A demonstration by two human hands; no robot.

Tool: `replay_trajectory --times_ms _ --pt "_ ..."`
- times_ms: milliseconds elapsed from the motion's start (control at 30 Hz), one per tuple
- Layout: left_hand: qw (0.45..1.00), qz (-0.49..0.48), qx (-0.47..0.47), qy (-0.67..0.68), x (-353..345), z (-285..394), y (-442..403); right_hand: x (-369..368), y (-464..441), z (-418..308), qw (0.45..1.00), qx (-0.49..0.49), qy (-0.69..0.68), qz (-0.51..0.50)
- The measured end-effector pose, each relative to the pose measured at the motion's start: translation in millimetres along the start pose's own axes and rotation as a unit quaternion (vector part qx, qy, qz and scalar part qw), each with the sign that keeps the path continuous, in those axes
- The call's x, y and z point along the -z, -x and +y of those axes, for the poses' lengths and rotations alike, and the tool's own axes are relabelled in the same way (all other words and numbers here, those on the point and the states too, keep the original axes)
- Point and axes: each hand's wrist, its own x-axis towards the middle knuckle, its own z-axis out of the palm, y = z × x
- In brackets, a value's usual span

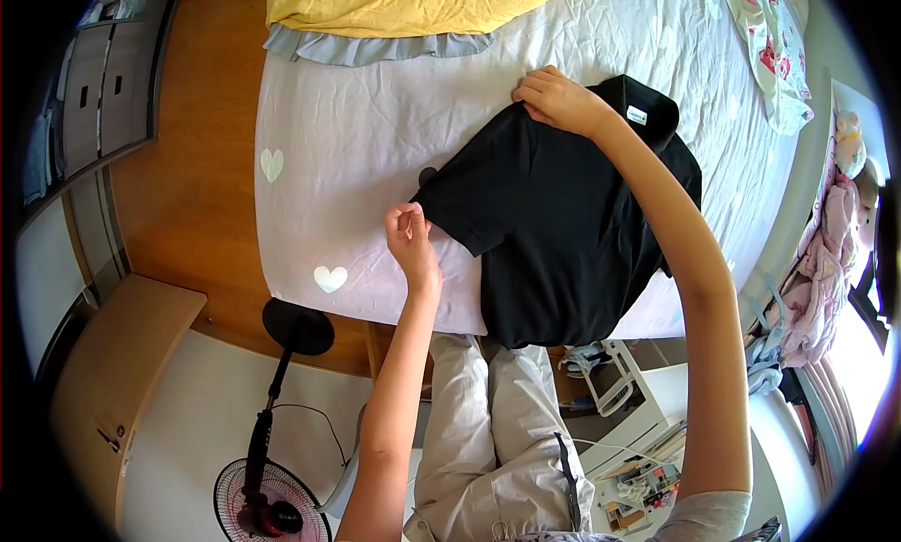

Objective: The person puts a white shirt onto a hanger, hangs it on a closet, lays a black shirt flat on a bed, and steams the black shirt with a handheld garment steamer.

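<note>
A black polo shirt [572, 223] is spread on the bed, its collar toward the far side and its hem at the near edge. A white label shows inside the collar. My left hand [411, 242] pinches the sleeve at its outer end, with the fingers curled. Farther up, my right hand [560, 103] grips the shoulder seam area beside the collar, fingers closed on the cloth. The sleeve is stretched out between both hands. My right forearm passes over the shirt and hides part of its body and collar side.
The bed [328, 176] has a pale sheet with heart prints. A yellow cover [404, 7] with a grey frill lies at the far end. On the floor at left stands a fan [272, 514], near a wooden door [122, 392]. A white drawer unit [648, 392] is at right.
</note>
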Motion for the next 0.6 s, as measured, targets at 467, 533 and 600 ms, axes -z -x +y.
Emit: replay_trajectory --times_ms 467,533,600 --pt "0.995 -0.027 -0.017 -0.09 -3.6 7.7 -13.9 -21.4 -8.1 -19.2 0.982 -0.167 0.048 0.07" --pt "0.991 -0.028 -0.032 -0.127 -0.9 9.1 -16.3 -25.6 -8.1 -20.8 0.98 -0.173 0.044 0.092" --pt "0.938 -0.049 -0.107 -0.326 4.9 10.6 -22.8 -30.8 -8.7 -21.2 0.973 -0.157 0.107 0.128"
